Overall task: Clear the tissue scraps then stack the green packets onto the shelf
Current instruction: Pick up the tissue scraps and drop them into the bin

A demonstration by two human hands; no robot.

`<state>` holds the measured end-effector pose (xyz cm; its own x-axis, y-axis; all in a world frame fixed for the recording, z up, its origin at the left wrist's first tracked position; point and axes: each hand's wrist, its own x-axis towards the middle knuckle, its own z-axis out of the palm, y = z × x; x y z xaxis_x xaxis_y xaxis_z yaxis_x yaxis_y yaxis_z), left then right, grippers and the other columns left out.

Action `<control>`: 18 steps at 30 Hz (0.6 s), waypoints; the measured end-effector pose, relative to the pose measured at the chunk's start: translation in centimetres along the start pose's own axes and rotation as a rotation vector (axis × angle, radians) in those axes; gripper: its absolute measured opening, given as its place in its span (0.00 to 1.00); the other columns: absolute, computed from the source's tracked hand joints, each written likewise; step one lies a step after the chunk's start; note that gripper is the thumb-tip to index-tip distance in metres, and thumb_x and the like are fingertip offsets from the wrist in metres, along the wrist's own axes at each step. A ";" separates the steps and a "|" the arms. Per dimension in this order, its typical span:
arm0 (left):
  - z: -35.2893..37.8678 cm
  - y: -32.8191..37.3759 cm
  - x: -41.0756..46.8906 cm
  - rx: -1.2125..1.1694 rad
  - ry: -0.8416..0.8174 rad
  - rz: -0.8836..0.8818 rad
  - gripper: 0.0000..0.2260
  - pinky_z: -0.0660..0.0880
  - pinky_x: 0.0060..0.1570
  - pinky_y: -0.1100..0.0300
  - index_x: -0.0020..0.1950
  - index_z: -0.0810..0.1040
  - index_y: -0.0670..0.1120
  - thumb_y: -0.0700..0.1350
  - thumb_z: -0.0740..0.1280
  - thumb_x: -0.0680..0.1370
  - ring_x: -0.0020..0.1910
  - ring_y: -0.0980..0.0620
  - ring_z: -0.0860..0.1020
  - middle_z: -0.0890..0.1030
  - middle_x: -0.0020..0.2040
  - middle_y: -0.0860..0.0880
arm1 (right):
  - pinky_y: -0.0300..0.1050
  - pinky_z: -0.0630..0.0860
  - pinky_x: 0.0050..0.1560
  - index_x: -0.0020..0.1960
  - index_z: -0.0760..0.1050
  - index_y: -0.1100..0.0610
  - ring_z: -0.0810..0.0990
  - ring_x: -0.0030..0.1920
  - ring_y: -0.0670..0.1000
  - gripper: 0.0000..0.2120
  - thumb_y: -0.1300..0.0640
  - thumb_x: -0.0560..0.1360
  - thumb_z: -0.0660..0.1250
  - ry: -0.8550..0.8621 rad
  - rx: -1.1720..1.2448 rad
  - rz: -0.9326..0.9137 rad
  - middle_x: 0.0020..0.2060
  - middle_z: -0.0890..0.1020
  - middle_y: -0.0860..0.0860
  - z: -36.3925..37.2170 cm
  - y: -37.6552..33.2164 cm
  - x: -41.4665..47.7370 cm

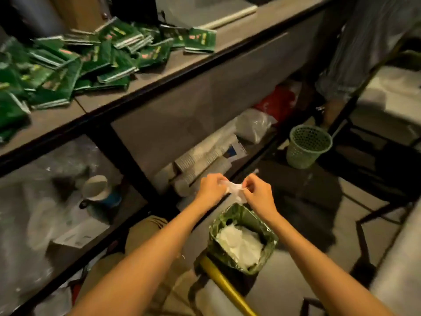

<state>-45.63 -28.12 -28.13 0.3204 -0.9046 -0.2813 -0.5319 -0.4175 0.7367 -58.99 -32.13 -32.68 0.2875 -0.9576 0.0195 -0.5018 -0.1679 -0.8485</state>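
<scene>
Above the green-lined bin (242, 238), left hand (211, 187) and right hand (258, 195) each pinch the tissue scrap (235, 190) stretched between their grips.

The green packets (91, 60) are a deep dark green with pale silvery-white strips along the edges, plus small pinkish-red and yellow-green print patches on the faces. The shelf (227, 44) is a dull grey-brown with a black front edge. The tissue scrap (234, 190) is plain white, same white as the wad (241, 245) in the bin, and the bin liner (245, 216) is a shiny olive-ish green. The floor basket (307, 145) is pale mint green with a regular grid of little holes. There's a red bag (278, 101), a bright yellow handle (225, 286), a white cup (95, 187) with a blue side, fabric (369, 42) in thin grey-and-white stripes, and khaki trousers (145, 226).
</scene>
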 end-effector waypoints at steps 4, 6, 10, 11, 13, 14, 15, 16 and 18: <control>4.4 -2.1 2.0 0.116 -0.226 -0.076 0.11 0.72 0.49 0.58 0.56 0.80 0.40 0.35 0.64 0.75 0.56 0.45 0.78 0.81 0.54 0.40 | 0.48 0.72 0.42 0.37 0.75 0.62 0.76 0.39 0.56 0.06 0.71 0.67 0.63 -0.059 -0.079 0.189 0.37 0.79 0.58 0.6 5.2 -1.3; 6.4 -3.2 2.6 0.148 -0.314 -0.121 0.11 0.73 0.51 0.58 0.57 0.79 0.39 0.37 0.65 0.76 0.57 0.46 0.77 0.80 0.56 0.41 | 0.48 0.70 0.42 0.37 0.76 0.62 0.74 0.39 0.54 0.07 0.71 0.67 0.62 -0.097 -0.116 0.279 0.36 0.77 0.56 1.1 7.7 -2.0; 9.9 -5.1 3.3 0.159 -0.410 -0.201 0.14 0.69 0.59 0.59 0.63 0.75 0.40 0.37 0.64 0.77 0.62 0.47 0.74 0.77 0.62 0.42 | 0.42 0.69 0.40 0.40 0.79 0.64 0.74 0.41 0.52 0.07 0.70 0.68 0.63 -0.190 -0.162 0.395 0.37 0.77 0.54 2.3 11.8 -3.0; 10.6 -5.5 3.4 0.164 -0.412 -0.215 0.15 0.69 0.61 0.58 0.64 0.75 0.40 0.36 0.62 0.78 0.63 0.47 0.74 0.76 0.63 0.43 | 0.41 0.69 0.41 0.43 0.80 0.64 0.74 0.42 0.51 0.08 0.70 0.69 0.63 -0.229 -0.182 0.420 0.39 0.79 0.54 2.7 12.6 -3.2; 11.6 -6.1 3.5 0.164 -0.429 -0.235 0.16 0.70 0.63 0.56 0.65 0.74 0.41 0.33 0.58 0.78 0.63 0.46 0.74 0.76 0.64 0.43 | 0.41 0.69 0.42 0.46 0.81 0.65 0.75 0.43 0.50 0.09 0.70 0.71 0.63 -0.295 -0.221 0.481 0.43 0.81 0.56 3.5 13.7 -3.5; 12.0 -6.3 3.6 0.170 -0.438 -0.240 0.17 0.70 0.63 0.57 0.65 0.75 0.41 0.32 0.56 0.78 0.63 0.46 0.73 0.75 0.64 0.42 | 0.44 0.70 0.43 0.46 0.80 0.67 0.76 0.44 0.51 0.09 0.70 0.71 0.63 -0.330 -0.233 0.512 0.43 0.81 0.57 3.9 14.1 -3.7; 12.1 -6.4 3.6 0.182 -0.445 -0.243 0.17 0.69 0.63 0.57 0.65 0.75 0.40 0.32 0.56 0.78 0.64 0.46 0.73 0.75 0.65 0.42 | 0.47 0.72 0.44 0.46 0.80 0.68 0.77 0.45 0.54 0.09 0.70 0.71 0.62 -0.365 -0.239 0.537 0.42 0.80 0.58 4.2 14.6 -3.8; 12.2 -6.5 3.6 0.184 -0.445 -0.249 0.17 0.68 0.63 0.58 0.65 0.74 0.40 0.32 0.55 0.78 0.65 0.46 0.72 0.75 0.65 0.42 | 0.49 0.73 0.46 0.47 0.79 0.69 0.78 0.46 0.56 0.09 0.70 0.71 0.62 -0.401 -0.241 0.559 0.41 0.79 0.59 4.5 14.8 -4.0; 12.2 -6.6 3.6 0.181 -0.448 -0.269 0.17 0.67 0.64 0.57 0.65 0.74 0.40 0.32 0.56 0.79 0.65 0.46 0.72 0.74 0.66 0.42 | 0.47 0.73 0.50 0.55 0.77 0.67 0.78 0.53 0.57 0.13 0.70 0.71 0.63 -0.465 -0.245 0.592 0.49 0.80 0.60 4.9 15.0 -4.3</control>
<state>-50.53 -29.66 -41.55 0.1203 -0.6956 -0.7083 -0.6162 -0.6117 0.4961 -63.76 -29.44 -48.08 0.2011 -0.7167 -0.6677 -0.8276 0.2404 -0.5073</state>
